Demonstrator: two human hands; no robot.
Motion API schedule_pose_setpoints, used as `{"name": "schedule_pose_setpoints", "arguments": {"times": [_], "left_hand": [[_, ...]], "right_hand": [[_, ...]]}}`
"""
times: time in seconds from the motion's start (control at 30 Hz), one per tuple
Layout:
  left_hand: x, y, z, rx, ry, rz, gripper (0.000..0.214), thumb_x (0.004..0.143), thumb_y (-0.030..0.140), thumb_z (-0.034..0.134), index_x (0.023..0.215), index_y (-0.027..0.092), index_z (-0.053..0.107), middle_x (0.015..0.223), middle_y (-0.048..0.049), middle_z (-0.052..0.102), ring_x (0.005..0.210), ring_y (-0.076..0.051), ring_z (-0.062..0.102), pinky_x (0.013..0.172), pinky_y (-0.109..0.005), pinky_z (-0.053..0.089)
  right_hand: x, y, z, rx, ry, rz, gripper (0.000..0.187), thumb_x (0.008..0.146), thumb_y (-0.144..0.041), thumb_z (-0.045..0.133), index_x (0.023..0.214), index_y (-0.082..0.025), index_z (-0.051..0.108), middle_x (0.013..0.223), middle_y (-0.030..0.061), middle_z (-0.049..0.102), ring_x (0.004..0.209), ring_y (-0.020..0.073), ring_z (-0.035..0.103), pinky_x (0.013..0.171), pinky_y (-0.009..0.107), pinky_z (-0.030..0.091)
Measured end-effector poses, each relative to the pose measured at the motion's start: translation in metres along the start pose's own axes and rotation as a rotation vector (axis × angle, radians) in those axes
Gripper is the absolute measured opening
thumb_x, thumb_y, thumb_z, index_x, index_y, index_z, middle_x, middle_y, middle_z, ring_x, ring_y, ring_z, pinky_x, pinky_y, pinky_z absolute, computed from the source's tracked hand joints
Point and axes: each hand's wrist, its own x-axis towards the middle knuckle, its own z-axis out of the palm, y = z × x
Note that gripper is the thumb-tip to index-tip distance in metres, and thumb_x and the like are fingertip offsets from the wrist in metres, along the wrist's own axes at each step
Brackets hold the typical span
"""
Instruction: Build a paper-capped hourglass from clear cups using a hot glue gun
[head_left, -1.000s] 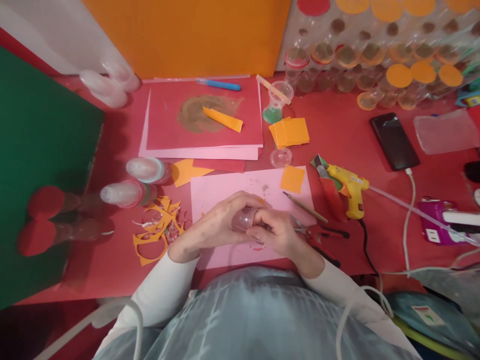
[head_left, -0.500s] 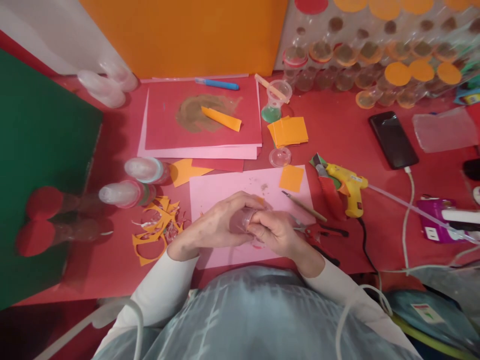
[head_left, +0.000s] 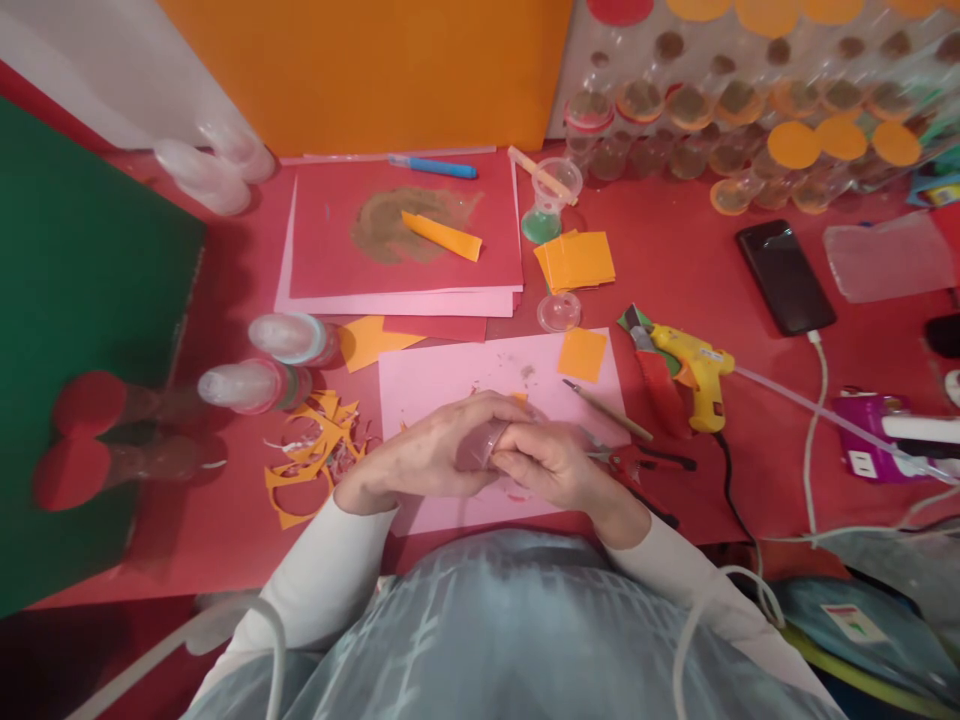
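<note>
My left hand [head_left: 431,445] is curled around a small clear plastic cup [head_left: 475,447], which lies on its side between my hands. The fingers of my right hand [head_left: 551,465] pinch the cup's rim, and what the fingertips press inside is hidden. Both hands are just above a pink sheet [head_left: 435,375] dotted with small scraps. On that sheet lie an orange paper square [head_left: 583,355] and a craft knife [head_left: 607,410]. Beside my right hand are red-handled scissors [head_left: 630,465], partly covered.
A yellow glue gun [head_left: 697,375] with its cord lies right, near a black phone [head_left: 786,278]. Orange paper offcuts [head_left: 300,500] and two capped plastic pieces [head_left: 247,387] sit left. Stacked clear cups [head_left: 690,105] fill the back right; a green panel [head_left: 82,350] stands left.
My right fingers have shifted slightly at the cup's rim, and my left hand has lowered a little. The cup stays between both hands.
</note>
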Motion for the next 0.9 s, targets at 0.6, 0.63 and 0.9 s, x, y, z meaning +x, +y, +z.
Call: {"name": "schedule_pose_setpoints", "arguments": {"times": [0.6, 0.63, 0.9], "left_hand": [[-0.002, -0.005, -0.001, 0.099, 0.081, -0.081, 0.057, 0.082, 0.027, 0.079, 0.134, 0.028, 0.056, 0.126, -0.0107, 0.061, 0.118, -0.026, 0.061, 0.101, -0.043, 0.054], [-0.002, -0.005, 0.0, 0.111, 0.08, -0.078, 0.056, 0.083, 0.025, 0.078, 0.134, 0.028, 0.055, 0.126, -0.0103, 0.061, 0.118, -0.026, 0.061, 0.101, -0.043, 0.054], [-0.001, -0.006, 0.002, 0.109, 0.095, -0.069, 0.067, 0.077, 0.03, 0.084, 0.137, 0.028, 0.051, 0.128, -0.0111, 0.06, 0.121, -0.028, 0.06, 0.101, -0.046, 0.053]], "right_hand": [[-0.001, 0.014, 0.004, -0.083, 0.138, 0.068, 0.049, 0.085, -0.068, 0.064, 0.077, -0.021, 0.059, 0.066, -0.0015, 0.062, 0.052, 0.0101, 0.048, 0.049, 0.023, 0.042], [0.0, 0.013, 0.004, -0.113, 0.146, 0.072, 0.044, 0.087, -0.063, 0.066, 0.075, -0.021, 0.058, 0.065, -0.0019, 0.062, 0.051, 0.0099, 0.048, 0.049, 0.023, 0.042], [0.003, 0.003, 0.005, -0.205, 0.192, -0.037, 0.032, 0.096, -0.035, 0.06, 0.069, -0.022, 0.049, 0.057, -0.0052, 0.055, 0.049, 0.0093, 0.046, 0.049, 0.022, 0.039]]}}
